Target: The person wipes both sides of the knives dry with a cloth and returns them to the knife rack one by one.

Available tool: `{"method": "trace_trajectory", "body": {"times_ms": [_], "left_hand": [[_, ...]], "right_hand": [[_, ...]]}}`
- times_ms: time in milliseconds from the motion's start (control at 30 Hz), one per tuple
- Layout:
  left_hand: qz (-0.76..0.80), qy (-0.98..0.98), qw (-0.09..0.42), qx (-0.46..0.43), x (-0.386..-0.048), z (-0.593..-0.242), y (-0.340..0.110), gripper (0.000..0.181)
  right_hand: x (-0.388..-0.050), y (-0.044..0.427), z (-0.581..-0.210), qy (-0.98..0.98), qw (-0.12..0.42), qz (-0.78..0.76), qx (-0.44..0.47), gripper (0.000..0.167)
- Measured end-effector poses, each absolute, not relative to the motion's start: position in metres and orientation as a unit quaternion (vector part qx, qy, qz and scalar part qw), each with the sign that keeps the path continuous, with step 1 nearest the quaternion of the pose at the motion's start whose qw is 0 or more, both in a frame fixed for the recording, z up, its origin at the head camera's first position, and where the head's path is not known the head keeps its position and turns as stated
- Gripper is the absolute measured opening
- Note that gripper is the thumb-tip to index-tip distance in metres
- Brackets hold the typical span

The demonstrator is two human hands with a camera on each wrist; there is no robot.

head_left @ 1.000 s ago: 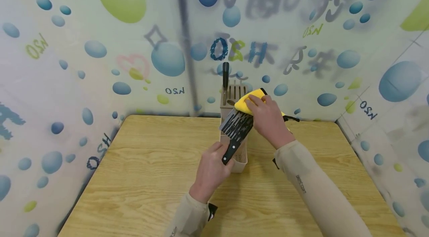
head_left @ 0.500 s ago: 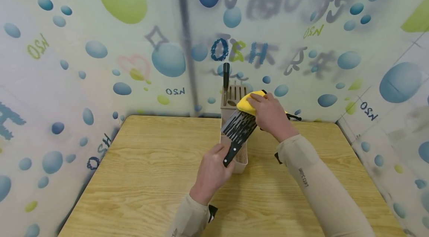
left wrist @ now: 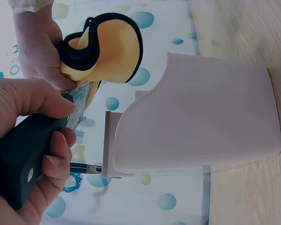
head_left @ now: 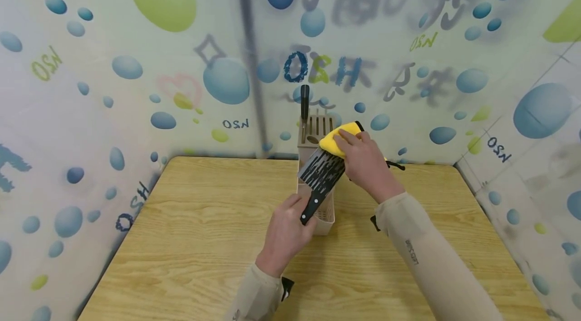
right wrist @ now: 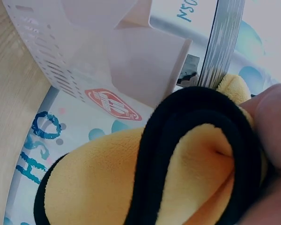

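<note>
A cleaver with a patterned dark blade [head_left: 321,170] is held up over the table, its black handle [left wrist: 23,154] gripped by the left hand [head_left: 286,233]. The right hand [head_left: 366,165] pinches a yellow cloth [head_left: 333,143] with black edging against the far end of the blade. In the right wrist view the folded cloth [right wrist: 93,173] hangs below the blade [right wrist: 222,42], with part of it on the blade's other side. Behind the cleaver stands a pale knife holder [head_left: 310,152], partly hidden by it.
A second knife with a black handle [head_left: 305,102] stands upright in the holder's slotted top. The wooden table [head_left: 218,210] meets a patterned wall [head_left: 181,84] at the back, with further walls at left and right.
The cleaver, cloth and both hands show only slight shifts. The right hand moved a little right and down, then slightly back left, still on the cloth at the blade's far end.
</note>
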State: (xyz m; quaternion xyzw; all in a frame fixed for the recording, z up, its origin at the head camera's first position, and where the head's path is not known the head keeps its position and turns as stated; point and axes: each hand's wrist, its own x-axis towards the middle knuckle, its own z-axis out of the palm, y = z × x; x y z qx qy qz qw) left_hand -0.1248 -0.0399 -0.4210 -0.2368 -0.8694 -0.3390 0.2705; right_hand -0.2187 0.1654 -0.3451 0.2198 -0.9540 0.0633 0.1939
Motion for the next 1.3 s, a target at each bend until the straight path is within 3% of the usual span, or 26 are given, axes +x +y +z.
{"method": "trace_trajectory", "body": {"times_ms": [833,1300], "left_hand": [[-0.338,-0.881,0.244,-0.224,-0.123,-0.418,-0.039,0.029],[-0.344,-0.885,0.226,-0.215,-0.125,-0.418,-0.04,0.021]], "right_hand": [[-0.189,0.15,-0.36,-0.921,0.27,0.038,0.279,0.049],[-0.176,0.135,-0.364,-0.915,0.263,0.036,0.304,0.055]]}}
